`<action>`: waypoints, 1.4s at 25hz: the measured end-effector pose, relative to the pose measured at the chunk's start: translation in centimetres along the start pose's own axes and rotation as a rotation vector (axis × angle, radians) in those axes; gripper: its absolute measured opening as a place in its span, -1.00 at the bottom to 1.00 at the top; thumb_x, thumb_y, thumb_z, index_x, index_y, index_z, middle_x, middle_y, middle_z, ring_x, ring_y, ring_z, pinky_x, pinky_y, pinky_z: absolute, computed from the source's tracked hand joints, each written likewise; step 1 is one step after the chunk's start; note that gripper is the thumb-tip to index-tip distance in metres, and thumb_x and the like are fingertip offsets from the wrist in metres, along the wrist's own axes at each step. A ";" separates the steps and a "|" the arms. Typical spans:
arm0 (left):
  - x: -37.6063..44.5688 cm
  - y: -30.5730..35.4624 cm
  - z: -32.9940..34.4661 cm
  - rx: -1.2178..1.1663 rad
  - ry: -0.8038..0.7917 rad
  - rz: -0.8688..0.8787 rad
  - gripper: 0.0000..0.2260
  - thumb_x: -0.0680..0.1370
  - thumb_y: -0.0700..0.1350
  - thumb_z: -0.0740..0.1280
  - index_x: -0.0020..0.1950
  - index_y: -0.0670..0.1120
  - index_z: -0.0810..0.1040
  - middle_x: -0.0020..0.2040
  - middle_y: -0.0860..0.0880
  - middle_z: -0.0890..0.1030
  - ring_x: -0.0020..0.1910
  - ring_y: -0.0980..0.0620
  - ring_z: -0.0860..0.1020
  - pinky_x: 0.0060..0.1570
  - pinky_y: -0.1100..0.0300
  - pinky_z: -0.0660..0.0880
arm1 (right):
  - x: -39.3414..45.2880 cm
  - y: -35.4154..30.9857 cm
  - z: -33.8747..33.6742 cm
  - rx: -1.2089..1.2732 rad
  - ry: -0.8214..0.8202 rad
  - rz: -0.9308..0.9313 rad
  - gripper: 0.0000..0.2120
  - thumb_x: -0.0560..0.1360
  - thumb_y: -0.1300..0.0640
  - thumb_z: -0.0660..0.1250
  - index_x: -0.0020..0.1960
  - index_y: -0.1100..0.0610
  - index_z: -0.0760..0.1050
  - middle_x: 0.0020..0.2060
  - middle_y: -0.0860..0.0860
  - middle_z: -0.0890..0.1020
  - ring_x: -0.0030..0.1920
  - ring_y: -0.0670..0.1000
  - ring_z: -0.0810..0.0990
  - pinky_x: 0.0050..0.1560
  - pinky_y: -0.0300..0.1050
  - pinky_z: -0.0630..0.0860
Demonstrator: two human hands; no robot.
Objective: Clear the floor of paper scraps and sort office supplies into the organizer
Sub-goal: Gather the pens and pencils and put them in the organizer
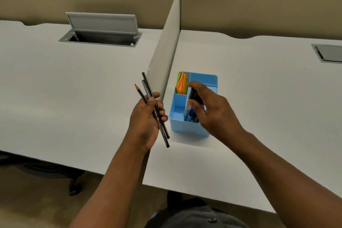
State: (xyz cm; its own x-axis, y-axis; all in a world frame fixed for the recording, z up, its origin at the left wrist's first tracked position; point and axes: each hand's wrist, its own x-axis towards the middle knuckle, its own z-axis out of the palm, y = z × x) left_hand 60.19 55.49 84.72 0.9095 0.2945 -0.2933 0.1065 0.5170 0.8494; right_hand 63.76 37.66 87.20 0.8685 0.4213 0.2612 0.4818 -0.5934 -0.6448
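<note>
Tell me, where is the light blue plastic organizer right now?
The light blue plastic organizer sits on the white desk, right of the grey divider panel, under the right hand.

Three pencils (154,105), one organizer (190,127), perhaps several pens (190,114).

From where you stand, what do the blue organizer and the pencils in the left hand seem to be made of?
The blue organizer looks like moulded plastic: even matte colour, rounded corners, thin walls. The pencils in the left hand look like wood under glossy dark paint; one sharpened tip shows a lighter cone, though that is small.
</note>
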 end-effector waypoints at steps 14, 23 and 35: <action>5.7 0.3 2.3 0.316 -0.181 0.198 -0.77 0.70 -0.12 0.03 0.11 -0.04 0.47 -0.23 0.05 0.63 -0.18 0.05 0.61 -0.10 0.23 0.56 | 1.2 1.3 1.2 -0.577 -0.263 -0.034 -0.62 0.62 -0.04 0.16 0.42 -0.04 0.35 0.35 0.04 0.43 0.31 0.11 0.35 0.19 0.00 0.36; 7.4 -4.4 1.7 0.885 -0.163 0.133 -0.68 0.68 0.03 0.07 0.40 0.00 0.36 0.39 0.01 0.43 0.39 -0.02 0.37 0.36 0.02 0.37 | 2.0 2.0 0.2 -0.329 0.034 0.146 -0.62 0.58 -0.08 0.22 0.34 0.03 0.44 0.28 0.01 0.48 0.28 0.04 0.37 0.25 -0.03 0.31; 6.8 -4.5 1.5 0.789 -0.175 0.041 -0.78 0.65 0.08 0.12 0.12 0.12 0.54 0.58 0.17 0.00 0.51 0.02 0.19 0.29 0.15 0.24 | 2.0 2.0 1.3 -0.290 -0.045 0.202 -0.57 0.58 -0.09 0.22 0.41 0.01 0.35 0.40 -0.01 0.39 0.40 0.01 0.28 0.36 -0.04 0.25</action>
State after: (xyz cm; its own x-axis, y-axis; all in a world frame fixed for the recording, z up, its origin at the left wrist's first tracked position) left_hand 66.52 53.94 79.59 0.9617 0.1370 -0.2373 0.2640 -0.2305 0.9366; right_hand 66.33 38.18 85.54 0.9467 0.3017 0.1131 0.3196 -0.8349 -0.4481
